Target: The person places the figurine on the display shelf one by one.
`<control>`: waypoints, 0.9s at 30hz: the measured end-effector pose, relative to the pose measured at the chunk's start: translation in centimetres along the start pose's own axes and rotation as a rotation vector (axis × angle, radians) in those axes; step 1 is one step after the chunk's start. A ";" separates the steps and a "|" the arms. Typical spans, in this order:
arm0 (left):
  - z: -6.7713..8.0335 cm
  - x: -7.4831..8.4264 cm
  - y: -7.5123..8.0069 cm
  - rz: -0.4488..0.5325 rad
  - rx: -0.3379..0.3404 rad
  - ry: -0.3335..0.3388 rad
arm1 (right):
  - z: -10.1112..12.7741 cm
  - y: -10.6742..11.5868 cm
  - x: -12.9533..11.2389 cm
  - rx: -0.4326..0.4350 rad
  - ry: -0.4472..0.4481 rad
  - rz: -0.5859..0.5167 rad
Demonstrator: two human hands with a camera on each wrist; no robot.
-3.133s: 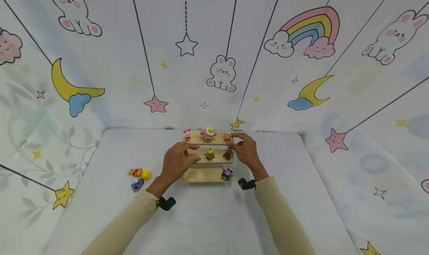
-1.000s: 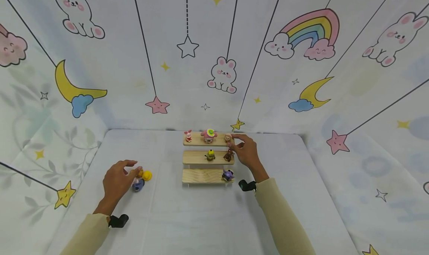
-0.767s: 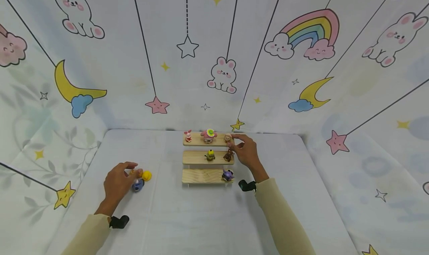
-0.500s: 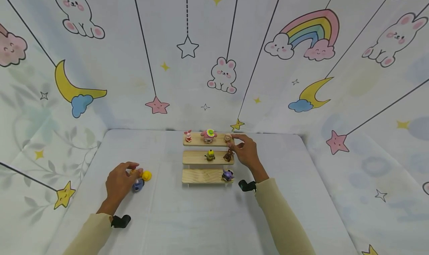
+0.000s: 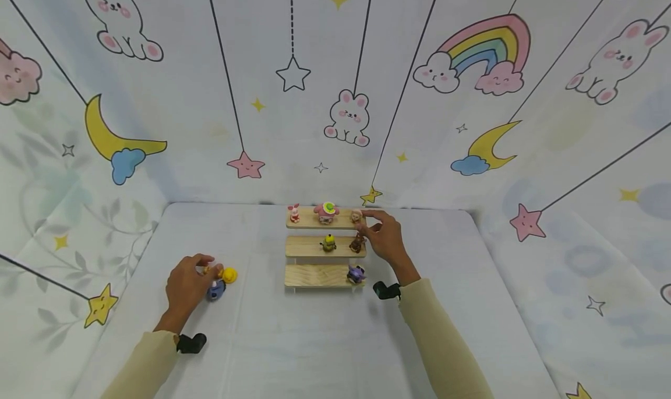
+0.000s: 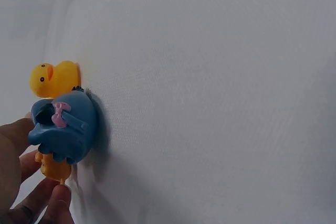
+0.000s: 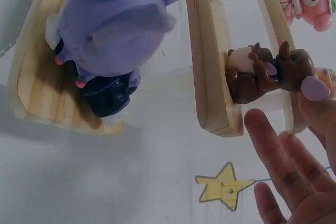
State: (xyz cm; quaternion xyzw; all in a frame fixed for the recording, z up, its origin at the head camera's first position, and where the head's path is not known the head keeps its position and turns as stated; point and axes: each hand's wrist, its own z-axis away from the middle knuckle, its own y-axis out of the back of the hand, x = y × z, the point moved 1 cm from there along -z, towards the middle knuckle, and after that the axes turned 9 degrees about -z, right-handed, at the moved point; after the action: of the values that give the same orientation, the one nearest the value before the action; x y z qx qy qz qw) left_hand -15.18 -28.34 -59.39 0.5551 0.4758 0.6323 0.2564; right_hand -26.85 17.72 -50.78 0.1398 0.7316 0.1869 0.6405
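In the head view my left hand [image 5: 184,285] is down at the table's left. Its thumb and fingers pinch a small orange-yellow bear figurine [image 6: 55,170], partly hidden behind a blue donkey figurine [image 6: 65,129] with a pink bow. A yellow rubber duck [image 6: 55,78] lies just beyond the donkey. My right hand [image 5: 387,236] is at the right end of the three-tier wooden shelf [image 5: 314,275], thumb and index finger around a small beige-faced figurine [image 5: 356,215] on the top tier. In the right wrist view its other fingers extend beside a brown figurine [image 7: 252,74].
On the top tier also stand a pink-and-white figurine [image 5: 295,214] and a larger pink one [image 5: 326,212]. A yellow-topped figurine [image 5: 328,243] sits mid-tier. The bottom tier holds a purple figurine [image 5: 356,274] at its right. A patterned cloth [image 5: 335,183] rises behind the table.
My left hand has gone from the shelf's left side to the figurines at the table's left and closed its fingers on the bear figurine. The right hand has stayed in place.
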 end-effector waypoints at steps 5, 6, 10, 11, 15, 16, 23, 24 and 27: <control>0.1 -0.1 0.2 -0.010 -0.007 0.042 | 0.0 0.0 0.0 -0.002 -0.006 0.005; 0.2 -0.2 0.2 -0.005 -0.009 0.050 | 0.0 0.0 0.0 -0.002 -0.006 0.008; 0.1 -0.5 -0.1 0.011 -0.021 0.055 | 0.0 0.0 0.1 -0.002 -0.006 0.010; 0.0 -0.5 -0.1 0.015 -0.023 0.050 | 0.0 0.0 0.1 -0.002 -0.006 0.009; -0.4 -0.2 -0.3 0.035 -0.037 0.039 | -0.1 0.0 0.2 -0.002 -0.007 0.006; -0.4 0.0 -0.2 0.037 -0.039 0.034 | -0.1 -0.1 0.2 -0.002 -0.007 0.005; -0.7 1.7 0.0 0.058 0.016 -0.054 | -0.1 -0.1 0.2 0.003 -0.013 0.007; -0.7 1.9 0.0 0.061 0.036 -0.066 | 0.0 -0.1 0.2 0.002 -0.013 0.004; -0.8 2.2 -0.2 0.061 0.084 -0.086 | 0.0 -0.1 0.1 0.000 -0.012 -0.005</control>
State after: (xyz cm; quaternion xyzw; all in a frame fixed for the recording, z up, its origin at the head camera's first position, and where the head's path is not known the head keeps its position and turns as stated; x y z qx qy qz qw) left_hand -16.51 -26.59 -58.54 0.6063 0.4732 0.5948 0.2337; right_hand -26.87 17.68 -50.87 0.1390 0.7282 0.1843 0.6453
